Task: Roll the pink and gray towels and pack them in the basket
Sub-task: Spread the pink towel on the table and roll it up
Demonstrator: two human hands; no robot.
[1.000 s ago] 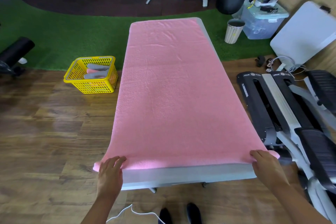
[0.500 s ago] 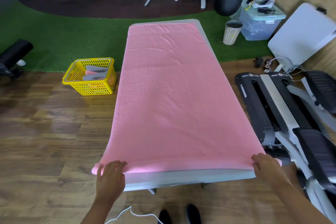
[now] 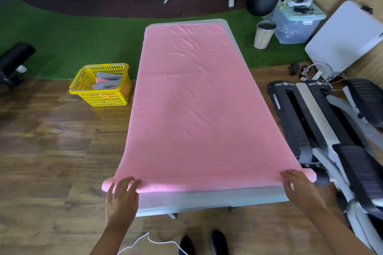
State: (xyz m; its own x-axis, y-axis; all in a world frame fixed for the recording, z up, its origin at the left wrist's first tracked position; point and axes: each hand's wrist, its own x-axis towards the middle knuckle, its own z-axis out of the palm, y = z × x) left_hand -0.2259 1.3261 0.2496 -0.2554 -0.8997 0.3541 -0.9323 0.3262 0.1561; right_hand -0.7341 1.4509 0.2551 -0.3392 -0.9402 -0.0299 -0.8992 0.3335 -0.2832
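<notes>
Head view only: pink towel (image 3: 199, 105) lay flat along the table (image 3: 207, 203), near edge curled into a thin roll. Left hand (image 3: 122, 201) and right hand (image 3: 300, 190) rested open-fingered on the roll's ends, gripping nothing. Yellow basket (image 3: 101, 97) sat on the floor left, apparently holding rolled towels.

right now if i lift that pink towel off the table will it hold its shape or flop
Probably flop: the pink towel lies limp and creased on the table, its started roll drooping past both edges. It looks light. The roll may loosen unless both hands, left and right, keep it pinched.
</notes>
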